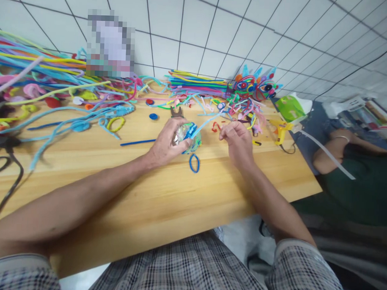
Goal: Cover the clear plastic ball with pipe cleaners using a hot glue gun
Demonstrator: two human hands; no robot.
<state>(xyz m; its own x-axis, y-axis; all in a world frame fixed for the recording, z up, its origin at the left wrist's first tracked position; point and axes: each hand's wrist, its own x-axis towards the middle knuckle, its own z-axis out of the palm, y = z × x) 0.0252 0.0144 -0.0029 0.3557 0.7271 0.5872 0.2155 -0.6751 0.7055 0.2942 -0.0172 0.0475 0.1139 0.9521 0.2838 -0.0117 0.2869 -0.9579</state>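
My left hand (168, 142) is closed around a bundled blue and green piece (196, 141) that looks made of pipe cleaners. A light blue pipe cleaner (207, 123) sticks out from it, up and to the right. Right of the bundle, my right hand (239, 144) is raised with thumb and fingers pinched together; whether anything is between the fingertips I cannot make out. Just below the bundle a blue oval loop (194, 163) lies on the wooden table (178, 208). To the left is a straight dark blue pipe cleaner (137, 142). Dark-handled pliers (176, 112) lie behind my left hand.
Colourful pipe cleaners (56, 64) pile up at the left, and a bundle (198, 84) lies by the tiled wall. A finished colourful figure (255, 86) stands at the back. A yellow glue gun (281, 131) rests at the right edge, near another person's arm (333, 150).
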